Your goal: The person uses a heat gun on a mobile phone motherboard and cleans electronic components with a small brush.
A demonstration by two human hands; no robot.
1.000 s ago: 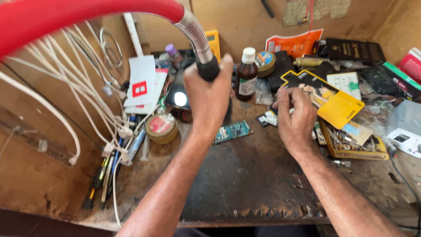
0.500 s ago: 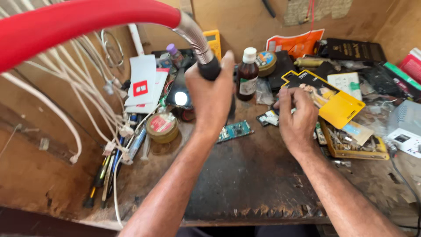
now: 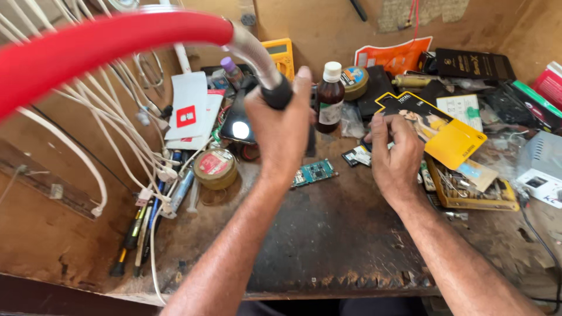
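Note:
My left hand (image 3: 282, 130) grips the black end of a flexible metal lamp neck (image 3: 253, 54) that runs up into a thick red sleeve (image 3: 105, 41). The lit lamp head (image 3: 240, 130) shines just left of that hand. My right hand (image 3: 397, 153) rests on the dark bench top, fingers curled over small parts beside a yellow and black card package (image 3: 445, 131). A small green circuit board (image 3: 313, 172) lies between the two hands. A brown glass bottle with a white cap (image 3: 329, 99) stands behind them.
White cables (image 3: 88, 152) hang along the left wall. A round tin (image 3: 215, 168), screwdrivers (image 3: 136, 234), a yellow meter (image 3: 281, 54), an orange packet (image 3: 393, 55), black boxes (image 3: 471, 63), a yellow parts tray (image 3: 468, 190) and a white box (image 3: 541, 169) crowd the bench. The bench front edge (image 3: 328, 281) is worn.
My left hand has kept hold of the lamp neck and shifted it slightly; the red sleeve sits lower across the view. My right hand stays over the small parts.

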